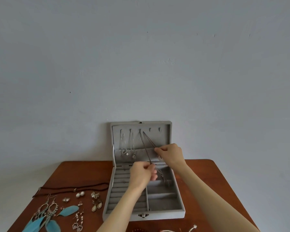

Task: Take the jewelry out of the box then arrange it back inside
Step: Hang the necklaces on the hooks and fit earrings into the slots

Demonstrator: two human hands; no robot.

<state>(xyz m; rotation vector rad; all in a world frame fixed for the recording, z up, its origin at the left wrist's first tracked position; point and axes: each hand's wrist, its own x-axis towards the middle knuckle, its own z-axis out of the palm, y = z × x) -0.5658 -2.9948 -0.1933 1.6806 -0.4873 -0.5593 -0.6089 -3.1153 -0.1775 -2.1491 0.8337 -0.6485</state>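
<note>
Now two hands (143, 173) (170, 153) pinch one cord necklace (145, 144).

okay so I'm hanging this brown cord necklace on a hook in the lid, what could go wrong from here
The brown cord necklace is pulled taut between the left hand and right hand; a tug might slip it off its hook or tip the upright lid.

The silver chains hang just left of it, so the cord could snag or tangle them.

Its loose lower end trails into the box compartments and may catch when tucked into the lid pocket.

Earrings (57, 213) left of box (179, 213), crowding table (213, 181)
</note>
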